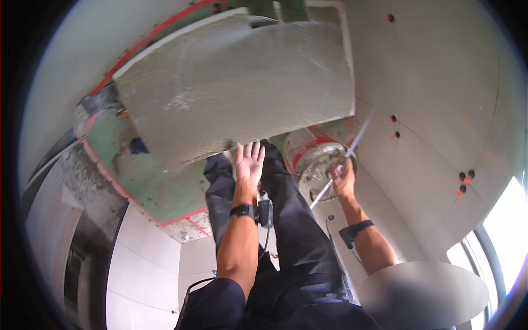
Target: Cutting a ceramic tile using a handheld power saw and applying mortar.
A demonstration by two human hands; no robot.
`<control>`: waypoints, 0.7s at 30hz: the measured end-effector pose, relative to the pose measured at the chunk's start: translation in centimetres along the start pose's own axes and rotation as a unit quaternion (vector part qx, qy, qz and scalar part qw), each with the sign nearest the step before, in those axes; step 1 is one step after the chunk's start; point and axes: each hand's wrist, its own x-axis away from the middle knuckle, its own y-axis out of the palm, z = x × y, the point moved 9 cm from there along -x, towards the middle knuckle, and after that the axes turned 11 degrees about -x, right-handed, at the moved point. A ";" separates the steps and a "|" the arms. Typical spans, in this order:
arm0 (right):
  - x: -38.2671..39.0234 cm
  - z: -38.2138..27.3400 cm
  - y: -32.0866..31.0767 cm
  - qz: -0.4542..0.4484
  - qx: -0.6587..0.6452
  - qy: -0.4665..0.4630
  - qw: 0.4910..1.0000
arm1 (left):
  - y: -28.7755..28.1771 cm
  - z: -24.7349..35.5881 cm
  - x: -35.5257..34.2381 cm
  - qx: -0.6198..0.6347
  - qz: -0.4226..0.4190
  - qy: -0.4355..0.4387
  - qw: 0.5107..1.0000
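A large rectangular tile (236, 82) coated with grey mortar fills the upper middle in front of my legs. My left hand (251, 163) is at its near edge, fingers stretched out and palm showing; whether the fingertips touch the edge is hard to tell. On the right, my right hand (344, 179) is closed around a long, thin, pale strip (360, 136) with a toothed or marked edge. That strip slants across the mouth of a bucket (300, 144) with red bands. Grey mortar (322, 165) lies in the bucket and smears its inside.
Green floor covering (165, 187) with red tape along its edge lies to the left. Tiled wall (434, 82) rises at the right, with black and orange levelling clips (462, 176) in its joints. A bright window (506, 231) stands at the lower right.
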 end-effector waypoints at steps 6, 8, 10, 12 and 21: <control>6.1 16.5 -4.7 0.080 0.074 0.266 0.958 | 2.4 -3.1 -3.7 -0.157 0.034 0.021 0.987; 6.0 20.6 -5.5 0.088 0.087 0.264 0.957 | 2.2 -4.5 -4.2 -0.249 0.034 0.014 0.968; 5.9 22.4 -3.5 0.066 0.105 0.264 0.956 | 1.6 -3.4 -3.7 -0.330 0.039 0.021 0.943; 5.5 23.9 -1.0 0.065 0.067 0.297 0.950 | 1.1 -2.4 -2.9 -0.373 0.046 0.036 0.926; 1.9 27.5 -2.0 0.098 0.102 0.292 0.946 | -2.4 1.5 -0.4 -0.881 -0.042 0.090 0.463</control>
